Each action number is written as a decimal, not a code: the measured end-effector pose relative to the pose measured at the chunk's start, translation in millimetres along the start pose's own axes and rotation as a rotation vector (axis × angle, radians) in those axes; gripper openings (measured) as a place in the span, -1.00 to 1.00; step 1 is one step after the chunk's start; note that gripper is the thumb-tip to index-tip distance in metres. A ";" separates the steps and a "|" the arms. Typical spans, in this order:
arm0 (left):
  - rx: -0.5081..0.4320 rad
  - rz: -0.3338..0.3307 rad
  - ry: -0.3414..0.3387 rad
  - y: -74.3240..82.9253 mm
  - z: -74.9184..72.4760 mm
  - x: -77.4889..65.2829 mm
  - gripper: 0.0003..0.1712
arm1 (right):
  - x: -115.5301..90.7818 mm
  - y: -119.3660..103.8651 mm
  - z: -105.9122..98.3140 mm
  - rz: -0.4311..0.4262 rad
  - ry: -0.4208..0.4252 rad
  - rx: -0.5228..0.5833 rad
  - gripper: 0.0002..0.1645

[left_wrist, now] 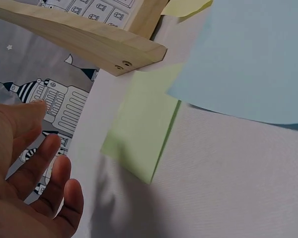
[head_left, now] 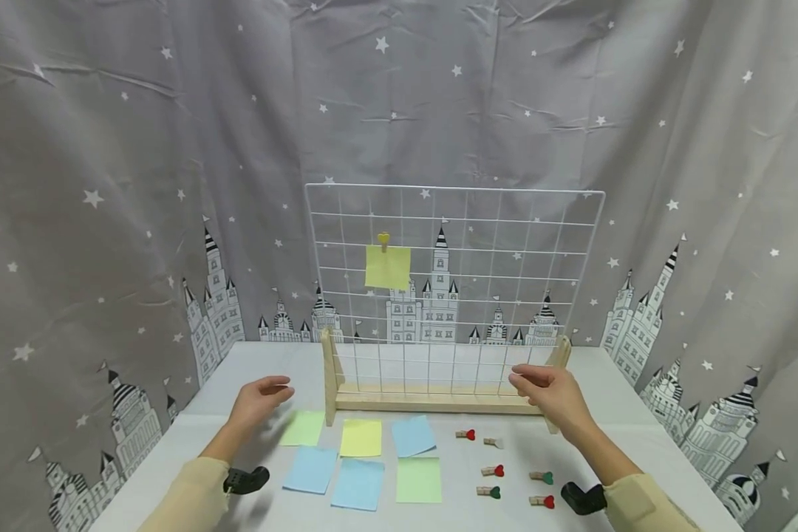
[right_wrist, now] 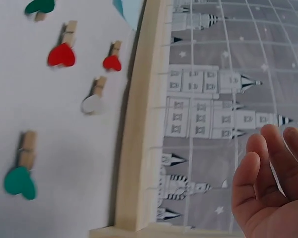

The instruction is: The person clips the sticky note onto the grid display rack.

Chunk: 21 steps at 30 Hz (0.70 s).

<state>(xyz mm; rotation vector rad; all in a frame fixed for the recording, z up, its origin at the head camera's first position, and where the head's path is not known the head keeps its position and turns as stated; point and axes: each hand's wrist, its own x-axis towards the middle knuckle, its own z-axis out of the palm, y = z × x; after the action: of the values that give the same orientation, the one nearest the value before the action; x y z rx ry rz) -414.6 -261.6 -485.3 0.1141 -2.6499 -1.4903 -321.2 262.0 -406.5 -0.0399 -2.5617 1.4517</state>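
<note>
My left hand (head_left: 258,403) hovers above the table's left side with loosely bent fingers, holding nothing; a light green sticky note (left_wrist: 141,124) lies nearest it. Over the right end of the wooden stand (head_left: 425,403) is my right hand (head_left: 555,399), also with nothing in it, its fingers relaxed. The stand holds up a white wire grid (head_left: 465,219). A clothespin with a yellow heart (head_left: 383,239) fixes a yellow sticky note (head_left: 389,269) to the grid's upper left. In the right wrist view, small heart clothespins lie on the table, one with a white heart (right_wrist: 92,104).
On the white table (head_left: 462,510), several notes lie left of centre, including a yellow note (head_left: 361,437), a blue note (head_left: 357,484) and a green note (head_left: 419,480). Red-heart pins (head_left: 493,471) and green-heart pins (head_left: 541,477) lie to their right. A grey starry curtain (head_left: 399,89) hangs behind.
</note>
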 end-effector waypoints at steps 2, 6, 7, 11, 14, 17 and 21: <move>0.007 -0.010 -0.001 -1.9 2.3 0.3 -0.45 | -2.0 6.8 -2.0 0.024 0.007 0.015 -0.32; 0.037 -0.041 0.002 -6.3 5.4 0.9 -0.45 | -6.3 21.3 -3.0 0.052 -0.001 0.034 -0.31; 0.042 -0.053 0.004 -6.7 5.5 1.3 -0.46 | -7.4 24.5 -2.6 0.060 -0.004 0.041 -0.31; 0.050 -0.065 0.001 -9.1 6.3 3.9 -0.46 | -10.1 34.9 -0.9 0.080 -0.009 0.043 -0.37; 0.046 -0.077 -0.002 -11.1 8.3 5.5 -0.47 | -11.1 41.3 0.3 0.096 -0.013 0.038 -0.41; 0.044 -0.094 0.001 -15.1 11.1 6.4 -0.46 | -13.6 50.5 1.8 0.127 -0.028 0.051 -0.44; 0.035 -0.115 0.013 -20.3 14.7 4.9 -0.48 | -20.4 65.9 3.4 0.155 -0.049 0.075 -0.44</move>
<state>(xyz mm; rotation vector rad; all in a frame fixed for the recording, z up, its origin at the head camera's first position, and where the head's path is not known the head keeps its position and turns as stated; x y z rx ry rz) -421.0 -260.2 -510.0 0.2821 -2.7019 -1.4699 -306.6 290.9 -467.5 -0.1981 -2.5907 1.6212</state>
